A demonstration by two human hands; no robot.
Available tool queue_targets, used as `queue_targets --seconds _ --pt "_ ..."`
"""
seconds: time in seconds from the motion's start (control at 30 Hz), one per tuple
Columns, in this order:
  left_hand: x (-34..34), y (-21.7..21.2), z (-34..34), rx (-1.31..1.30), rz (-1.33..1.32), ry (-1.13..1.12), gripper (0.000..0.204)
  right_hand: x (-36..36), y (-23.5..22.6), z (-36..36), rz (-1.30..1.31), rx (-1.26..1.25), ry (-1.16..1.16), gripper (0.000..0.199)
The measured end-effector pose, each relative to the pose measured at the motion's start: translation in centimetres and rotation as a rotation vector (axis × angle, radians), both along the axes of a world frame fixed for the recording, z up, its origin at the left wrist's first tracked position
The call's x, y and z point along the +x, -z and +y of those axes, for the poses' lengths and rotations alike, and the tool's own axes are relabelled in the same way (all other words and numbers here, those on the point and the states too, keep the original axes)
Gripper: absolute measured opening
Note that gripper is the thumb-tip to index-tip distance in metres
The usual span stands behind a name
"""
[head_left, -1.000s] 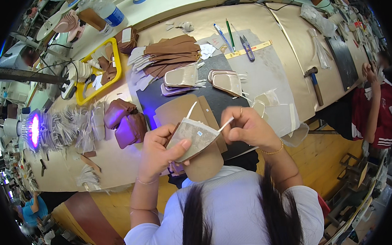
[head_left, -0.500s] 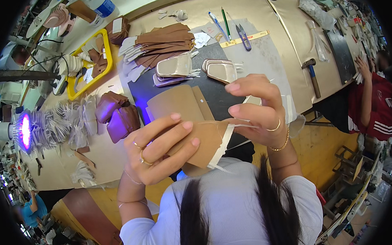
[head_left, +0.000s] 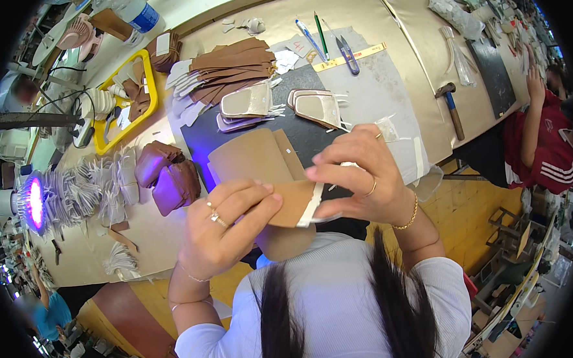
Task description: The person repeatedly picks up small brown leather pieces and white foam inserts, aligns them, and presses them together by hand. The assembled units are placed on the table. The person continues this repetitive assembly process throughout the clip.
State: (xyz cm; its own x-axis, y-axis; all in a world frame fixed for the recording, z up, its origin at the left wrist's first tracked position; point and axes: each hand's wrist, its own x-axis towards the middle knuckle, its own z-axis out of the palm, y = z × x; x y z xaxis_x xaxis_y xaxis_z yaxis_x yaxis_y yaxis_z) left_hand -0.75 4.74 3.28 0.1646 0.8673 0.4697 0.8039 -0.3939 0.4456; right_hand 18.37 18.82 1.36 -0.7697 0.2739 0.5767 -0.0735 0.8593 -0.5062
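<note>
My left hand (head_left: 221,224) is closed on a tan leather piece (head_left: 291,203), with its fingers on top. A white strip (head_left: 312,207) runs along that piece's right edge. My right hand (head_left: 370,174) is curled at this edge, its thumb touching the strip and its index finger raised above. A scrap of thin white strip (head_left: 349,165) shows between its fingers. Beyond the hands, larger tan panels (head_left: 250,156) lie on the black mat (head_left: 197,139). A rounded tan piece (head_left: 288,242) hangs below the held one, partly hidden.
Lined shaped pieces (head_left: 318,106) sit behind the panels, beside stacked brown strips (head_left: 232,65). Purple-handled snips (head_left: 348,58), pens and a ruler (head_left: 345,60) lie farther back. Brown bundles (head_left: 170,175), a yellow tray (head_left: 150,105) and a lit lamp (head_left: 35,202) are left; a hammer (head_left: 452,109) is right.
My right hand has come down and left toward the white edge, its fingers more curled. My left hand has shifted slightly, and the held leather piece now lies flatter.
</note>
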Motion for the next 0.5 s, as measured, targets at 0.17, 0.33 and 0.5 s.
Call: queue_targets --seconds 0.17,0.33,0.5 --pt "0.7 -0.1 0.9 -0.137 -0.167 -0.255 0.046 0.0 2.3 1.0 -0.050 -0.544 0.130 0.024" --pt "-0.1 1.9 -0.2 -0.031 -0.466 -0.540 0.053 -0.6 8.3 6.7 -0.237 -1.008 0.454 0.031" --pt "-0.9 3.5 -0.4 -0.060 -0.264 -0.523 0.052 0.1 10.4 6.5 -0.313 -0.367 0.812 0.041"
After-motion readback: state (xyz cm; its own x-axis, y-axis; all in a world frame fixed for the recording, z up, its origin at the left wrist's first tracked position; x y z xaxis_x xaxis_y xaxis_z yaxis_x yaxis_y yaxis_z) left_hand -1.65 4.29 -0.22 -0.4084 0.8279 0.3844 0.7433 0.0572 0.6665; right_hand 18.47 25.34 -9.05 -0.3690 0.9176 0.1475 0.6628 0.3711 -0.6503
